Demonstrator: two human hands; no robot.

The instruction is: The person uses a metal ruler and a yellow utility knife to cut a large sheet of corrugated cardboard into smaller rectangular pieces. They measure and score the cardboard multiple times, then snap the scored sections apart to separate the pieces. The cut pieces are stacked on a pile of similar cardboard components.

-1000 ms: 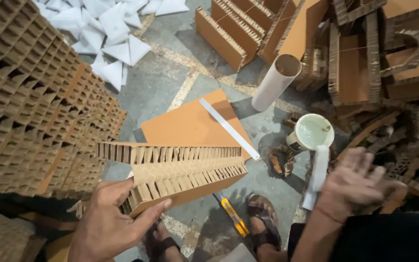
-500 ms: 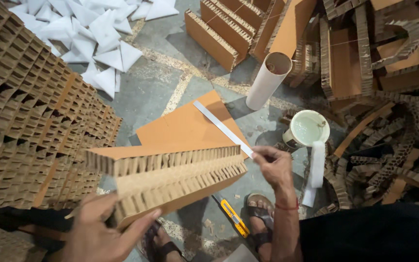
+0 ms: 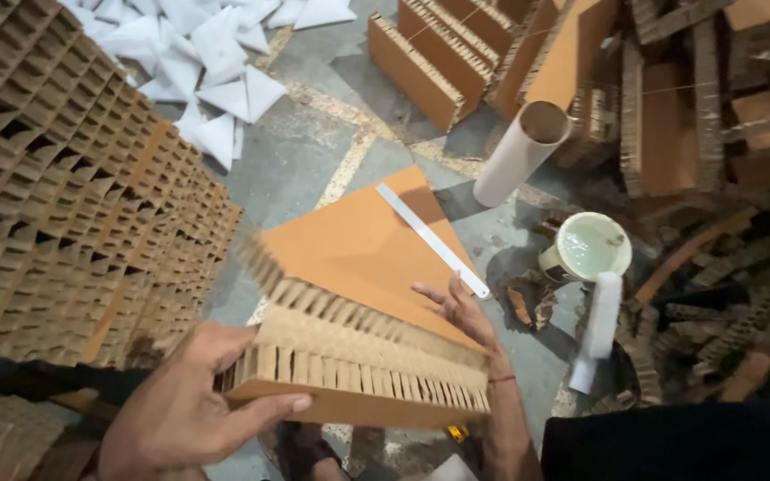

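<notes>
I hold a honeycomb cardboard block [image 3: 358, 356] lifted off the floor, its open cells facing up. My left hand [image 3: 193, 410] grips its near left end, thumb along the front face. My right hand [image 3: 456, 312] supports its right side, fingers spread against the far edge. Under the block lies a flat orange-brown cardboard sheet [image 3: 358, 240] with a white ruler [image 3: 430, 239] resting diagonally across it.
A tall stack of honeycomb cardboard [image 3: 64, 205] fills the left. White folded paper pieces [image 3: 216, 71] lie at the top left. A cardboard tube [image 3: 523, 151], a pale green pot of glue [image 3: 588, 248], a white roller [image 3: 599, 330] and cardboard scraps [image 3: 724, 294] crowd the right.
The block has been lifted and tilted, its cells now facing up. My right hand moved from the ruler's end onto the block's right side. The view has drawn closer.
</notes>
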